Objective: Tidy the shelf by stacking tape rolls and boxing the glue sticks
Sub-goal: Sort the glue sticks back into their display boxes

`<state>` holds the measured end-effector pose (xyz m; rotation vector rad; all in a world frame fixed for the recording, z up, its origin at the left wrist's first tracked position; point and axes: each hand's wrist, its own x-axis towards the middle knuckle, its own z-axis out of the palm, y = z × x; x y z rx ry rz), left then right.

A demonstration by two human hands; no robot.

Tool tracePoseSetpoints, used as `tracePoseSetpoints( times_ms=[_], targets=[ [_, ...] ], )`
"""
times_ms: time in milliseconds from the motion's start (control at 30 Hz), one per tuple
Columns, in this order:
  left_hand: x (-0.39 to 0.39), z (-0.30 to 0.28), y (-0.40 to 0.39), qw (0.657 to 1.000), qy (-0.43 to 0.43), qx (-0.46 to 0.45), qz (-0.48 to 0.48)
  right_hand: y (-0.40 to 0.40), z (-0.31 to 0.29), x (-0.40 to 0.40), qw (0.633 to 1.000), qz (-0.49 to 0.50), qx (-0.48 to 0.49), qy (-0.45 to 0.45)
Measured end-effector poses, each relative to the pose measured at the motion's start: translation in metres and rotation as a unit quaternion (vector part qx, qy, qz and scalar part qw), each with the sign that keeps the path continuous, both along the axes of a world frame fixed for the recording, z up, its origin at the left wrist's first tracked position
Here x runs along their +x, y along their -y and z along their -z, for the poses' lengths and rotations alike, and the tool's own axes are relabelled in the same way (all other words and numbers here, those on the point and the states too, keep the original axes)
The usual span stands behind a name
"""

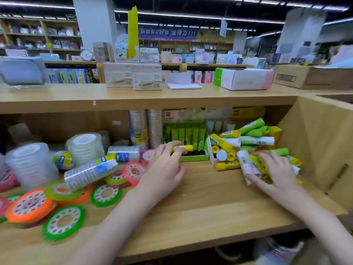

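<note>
Glue stick [184, 148], yellow-capped, lies level at centre frame, pinched in the fingertips of the left hand [164, 169] over the front edge of the green box [193, 158]. Green sticks [184, 133] stand upright in the box's rear half. Right of centre, the right hand [277, 172] rests with curled fingers on a bundle of sticks [252, 165], gripping it at the edge of a loose pile [252, 138] of green and yellow sticks. One yellow stick [227, 166] lies apart, just left of the bundle. Lower left, flat coloured tape rolls [64, 222] lie scattered on the shelf [200, 205]; behind them stand stacks of clear tape [31, 165], with one wrapped sleeve of tape [91, 174] lying tilted across the coloured rolls.
</note>
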<state>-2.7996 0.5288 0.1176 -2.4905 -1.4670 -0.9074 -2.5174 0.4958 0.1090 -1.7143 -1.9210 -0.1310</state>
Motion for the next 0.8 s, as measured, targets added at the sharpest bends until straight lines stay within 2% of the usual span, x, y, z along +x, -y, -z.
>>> tracePoseSetpoints(
  times_ms=[100, 233, 367, 600, 733, 800],
  targets=[
    [0.031, 0.0, -0.007, 0.999, 0.001, -0.007, 0.053, -0.002, 0.004, 0.008, 0.998, -0.002, -0.057, -0.007],
    [0.07, 0.002, -0.018, 0.994, -0.026, -0.039, 0.103, -0.004, 0.013, 0.01, 0.999, -0.042, -0.025, -0.005],
    [0.093, 0.009, -0.031, 0.987, -0.086, -0.102, 0.085, -0.007, 0.023, 0.011, 0.997, -0.058, -0.041, 0.032],
    [0.087, 0.011, -0.026, 0.991, -0.062, -0.078, 0.084, -0.013, 0.015, 0.008, 0.994, -0.087, -0.013, 0.063],
    [0.088, 0.009, -0.025, 0.993, -0.055, -0.084, 0.068, -0.021, 0.007, 0.005, 0.992, -0.024, -0.093, 0.082],
    [0.094, 0.006, -0.025, 0.993, -0.041, -0.096, 0.053, -0.021, 0.005, 0.008, 0.993, -0.046, -0.058, 0.092]
  ],
)
